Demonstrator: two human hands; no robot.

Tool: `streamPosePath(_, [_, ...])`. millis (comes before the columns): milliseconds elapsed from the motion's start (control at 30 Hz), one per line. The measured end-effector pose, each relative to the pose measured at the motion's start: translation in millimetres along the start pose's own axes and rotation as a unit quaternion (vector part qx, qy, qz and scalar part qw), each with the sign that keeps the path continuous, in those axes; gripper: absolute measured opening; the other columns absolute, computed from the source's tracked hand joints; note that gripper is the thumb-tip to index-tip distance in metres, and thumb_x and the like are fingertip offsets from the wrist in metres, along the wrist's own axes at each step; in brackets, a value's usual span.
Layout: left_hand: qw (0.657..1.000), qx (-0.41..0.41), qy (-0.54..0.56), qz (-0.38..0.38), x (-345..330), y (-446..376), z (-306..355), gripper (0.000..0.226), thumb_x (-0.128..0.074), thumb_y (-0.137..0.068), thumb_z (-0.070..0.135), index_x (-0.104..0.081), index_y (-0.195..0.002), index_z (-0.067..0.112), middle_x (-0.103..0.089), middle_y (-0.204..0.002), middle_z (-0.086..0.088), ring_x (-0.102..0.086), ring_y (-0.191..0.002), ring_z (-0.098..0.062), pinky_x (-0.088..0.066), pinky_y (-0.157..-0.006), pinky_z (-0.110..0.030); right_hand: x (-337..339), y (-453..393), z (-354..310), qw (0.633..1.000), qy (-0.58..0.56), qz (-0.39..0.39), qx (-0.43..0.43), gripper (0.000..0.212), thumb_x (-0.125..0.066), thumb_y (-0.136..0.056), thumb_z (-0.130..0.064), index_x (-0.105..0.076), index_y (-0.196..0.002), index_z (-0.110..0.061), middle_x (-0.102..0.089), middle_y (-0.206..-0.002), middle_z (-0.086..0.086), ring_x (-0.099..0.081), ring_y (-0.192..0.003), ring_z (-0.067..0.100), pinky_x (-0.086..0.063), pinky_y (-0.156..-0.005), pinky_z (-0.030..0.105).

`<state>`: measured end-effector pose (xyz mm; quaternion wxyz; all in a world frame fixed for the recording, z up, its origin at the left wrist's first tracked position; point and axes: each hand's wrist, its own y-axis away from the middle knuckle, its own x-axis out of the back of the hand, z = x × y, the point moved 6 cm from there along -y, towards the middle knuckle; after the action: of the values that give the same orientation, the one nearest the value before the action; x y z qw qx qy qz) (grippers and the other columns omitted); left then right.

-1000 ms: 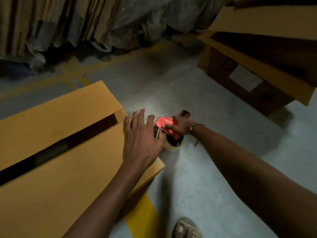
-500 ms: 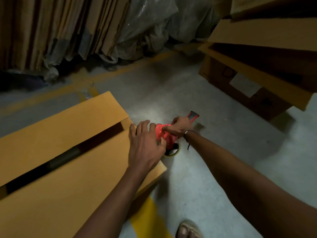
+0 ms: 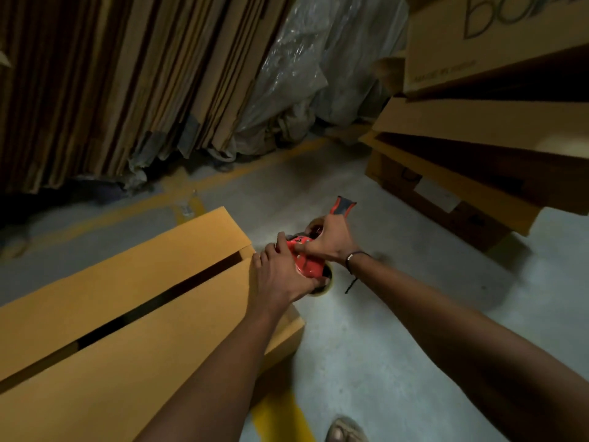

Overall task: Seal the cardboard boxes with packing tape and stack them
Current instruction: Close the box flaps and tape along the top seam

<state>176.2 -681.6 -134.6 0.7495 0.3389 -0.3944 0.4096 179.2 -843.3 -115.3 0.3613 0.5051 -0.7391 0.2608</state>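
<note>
A dim warehouse floor (image 3: 366, 346) of grey concrete carries the work. Nearest, the open cardboard box (image 3: 111, 314) lies with its flaps parted by a dark seam. At its far right corner the left hand (image 3: 280, 275) rests with fingers curled against the red tape dispenser (image 3: 307, 263), which the right hand (image 3: 331, 244) grips. If the flaps stay gapped, tape may bridge crookedly or wrinkle. Beyond, stacked boxes (image 3: 478, 129) and flattened cardboard sheets (image 3: 111, 84) stand.
</note>
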Motion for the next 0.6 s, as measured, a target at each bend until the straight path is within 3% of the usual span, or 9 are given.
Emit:
streamPosePath(100, [0.998, 0.003, 0.056, 0.017, 25, 16, 19, 0.133, -0.085, -0.054, 0.075, -0.013, -0.153, 0.025, -0.038, -0.148, -0.011, -0.044, -0.137, -0.038, -0.037, -0.117, -0.054, 35, 8, -24, 1.0, 0.0, 0.009, 0.004, 0.036, -0.085, -0.066, -0.052, -0.075, -0.075, -0.018, -0.069, -0.07, -0.007, -0.062, -0.065, 0.005, -0.056, -0.059, 0.025])
streamPosePath(200, [0.991, 0.004, 0.126, 0.042, 55, 29, 34, 0.13, -0.091, -0.053, 0.067, -0.015, -0.151, 0.028, -0.033, -0.142, -0.008, -0.05, -0.129, -0.038, -0.049, -0.107, -0.051, 70, 21, -46, 0.999, -0.014, 0.029, 0.012, 0.052, -0.077, -0.064, -0.067, -0.071, -0.066, -0.016, -0.067, -0.061, -0.004, -0.061, -0.059, 0.008, -0.047, -0.052, 0.027])
streamPosePath(267, [0.985, 0.008, 0.162, 0.063, 80, 43, 38, 0.136, -0.096, -0.047, 0.063, -0.018, -0.152, 0.027, -0.033, -0.142, -0.009, -0.052, -0.126, -0.036, -0.053, -0.102, -0.046, 91, 34, -64, 0.998, -0.035, 0.046, 0.012, 0.059, -0.077, -0.063, -0.069, -0.07, -0.063, -0.01, -0.066, -0.058, 0.003, -0.058, -0.054, 0.01, -0.044, -0.05, 0.034])
streamPosePath(333, [0.98, 0.003, 0.184, 0.08, 104, 61, 39, 0.136, -0.099, -0.043, 0.061, -0.023, -0.15, 0.026, -0.035, -0.14, -0.008, -0.053, -0.124, -0.035, -0.051, -0.097, -0.04, 108, 50, -83, 0.998, -0.049, 0.045, 0.003, 0.049, -0.084, -0.065, -0.06, -0.073, -0.066, -0.012, -0.068, -0.061, -0.002, -0.062, -0.059, 0.008, -0.047, -0.054, 0.032])
streamPosePath(400, [0.974, -0.002, 0.203, 0.097, 126, 82, 34, 0.139, -0.101, -0.04, 0.058, -0.024, -0.152, 0.027, -0.036, -0.143, -0.008, -0.052, -0.127, -0.035, -0.047, -0.098, -0.038, 118, 66, -103, 0.997, -0.07, 0.042, 0.002, 0.04, -0.087, -0.067, -0.055, -0.078, -0.073, -0.017, -0.071, -0.068, -0.008, -0.066, -0.066, 0.004, -0.051, -0.058, 0.026])
streamPosePath(500, [0.958, 0.023, 0.255, 0.131, 166, 125, 9, 0.145, -0.102, -0.041, 0.056, -0.023, -0.157, 0.023, -0.035, -0.152, -0.013, -0.044, -0.137, -0.033, -0.04, -0.105, -0.035, 121, 97, -146, 0.992, -0.118, 0.035, 0.008, 0.044, -0.086, -0.065, -0.062, -0.08, -0.077, -0.02, -0.074, -0.073, -0.009, -0.069, -0.073, 0.004, -0.056, -0.065, 0.026])
streamPosePath(600, [0.942, 0.071, 0.301, 0.131, 200, 169, -39, 0.152, -0.095, -0.031, 0.072, -0.026, -0.156, 0.023, -0.042, -0.155, -0.014, -0.046, -0.14, -0.032, -0.045, -0.113, -0.046, 108, 128, -196, 0.983, -0.184, 0.008, 0.003, 0.044, -0.087, -0.065, -0.062, -0.081, -0.079, -0.021, -0.076, -0.076, -0.008, -0.072, -0.076, 0.007, -0.063, -0.072, 0.034])
